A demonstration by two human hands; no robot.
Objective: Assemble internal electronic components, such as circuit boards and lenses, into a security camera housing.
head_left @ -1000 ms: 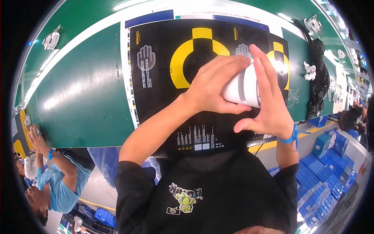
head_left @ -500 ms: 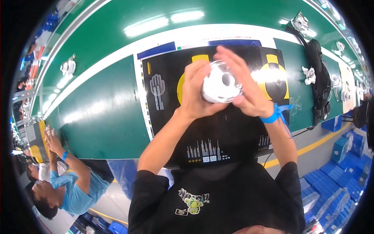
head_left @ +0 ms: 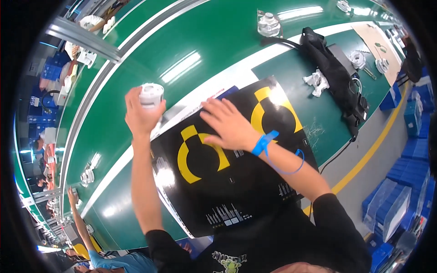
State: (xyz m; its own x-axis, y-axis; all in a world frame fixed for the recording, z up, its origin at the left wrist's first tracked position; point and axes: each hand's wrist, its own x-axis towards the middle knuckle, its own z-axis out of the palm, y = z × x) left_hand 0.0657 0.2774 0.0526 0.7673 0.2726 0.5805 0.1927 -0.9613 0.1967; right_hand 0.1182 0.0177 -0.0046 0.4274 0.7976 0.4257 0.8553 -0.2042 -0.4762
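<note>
My left hand [head_left: 141,111] is closed round a white cylindrical part [head_left: 152,94] with openings in its top, at the green belt beyond the black mat. Whether the part rests on the belt or hangs just over it I cannot tell. My right hand [head_left: 227,125], with a blue strap on its wrist, is open with fingers spread and nothing in it. It is over the far edge of the black mat [head_left: 218,191], between two yellow ring-shaped marks.
Beyond the mat runs a green belt [head_left: 218,45] carrying a wrapped part [head_left: 268,23]. Right of the mat lie crumpled white plastic [head_left: 316,82] and a black bag-like bundle [head_left: 330,73]. A metal post [head_left: 84,38] stands far left. At lower left, a co-worker's arm [head_left: 82,225] reaches toward the belt.
My left hand has carried the white part from above the mat away and leftward to the belt. The right hand has let go of it and opened. The view has turned.
</note>
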